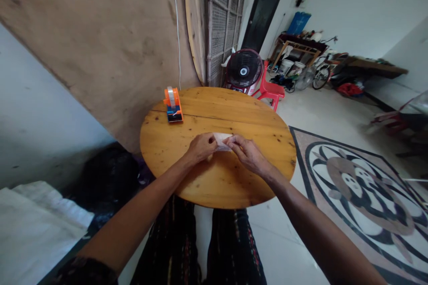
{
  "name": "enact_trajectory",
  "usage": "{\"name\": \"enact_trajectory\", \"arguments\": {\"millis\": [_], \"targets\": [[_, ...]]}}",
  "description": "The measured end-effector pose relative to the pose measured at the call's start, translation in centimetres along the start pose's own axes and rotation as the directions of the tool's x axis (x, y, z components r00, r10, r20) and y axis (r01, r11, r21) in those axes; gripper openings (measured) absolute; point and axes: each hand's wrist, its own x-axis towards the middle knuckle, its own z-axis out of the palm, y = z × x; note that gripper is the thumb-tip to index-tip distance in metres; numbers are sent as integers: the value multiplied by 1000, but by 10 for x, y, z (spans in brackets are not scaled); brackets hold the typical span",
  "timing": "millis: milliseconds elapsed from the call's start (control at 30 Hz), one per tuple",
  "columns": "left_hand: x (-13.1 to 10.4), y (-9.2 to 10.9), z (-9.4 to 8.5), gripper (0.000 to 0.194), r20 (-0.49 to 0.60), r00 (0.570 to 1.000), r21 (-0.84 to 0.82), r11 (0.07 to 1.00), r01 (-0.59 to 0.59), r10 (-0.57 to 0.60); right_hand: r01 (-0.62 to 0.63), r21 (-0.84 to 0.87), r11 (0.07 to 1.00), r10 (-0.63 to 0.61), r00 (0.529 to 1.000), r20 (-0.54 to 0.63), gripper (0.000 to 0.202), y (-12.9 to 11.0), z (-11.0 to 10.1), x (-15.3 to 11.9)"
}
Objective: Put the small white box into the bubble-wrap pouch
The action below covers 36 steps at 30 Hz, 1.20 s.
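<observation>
A small whitish, partly see-through piece point(221, 140), like paper or film, is held between my two hands above the round wooden table point(200, 109). My left hand point(201, 147) pinches its left end, fingers curled. On the right end, the thumb and fingertips of my right hand point(245, 151) are pressed together. An orange and blue tape dispenser point(173, 106) with a roll of clear tape stands at the table's back left, apart from both hands.
Behind the table are a black fan point(244, 70) and a red plastic chair point(270, 89). White cloth point(36, 227) and dark bags point(107, 173) lie at the left. A panda-patterned floor design point(364, 187) is at the right.
</observation>
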Motion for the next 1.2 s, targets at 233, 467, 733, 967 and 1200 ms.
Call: {"name": "enact_trajectory", "arguments": {"millis": [233,467,733,967,1200], "targets": [[2,-4,5,24,-37,999,-38,999,-24,22,84,-104,991,-83,996,16,22,7,6,-4],[-9,-7,-1,21,7,996,-103,991,-87,88,203,-248,947,-222,974,-52,25,24,31,-15],[-30,-20,-6,70,-48,902,300,868,-397,429,282,-267,922,-309,949,-65,26,37,37,-21],[-3,-19,-4,62,169,848,253,809,-530,503,297,-229,927,-330,936,-122,26,30,37,-23],[7,-20,10,51,75,833,91,828,-553,548,329,-217,919,-367,915,-169,22,30,37,-20]]}}
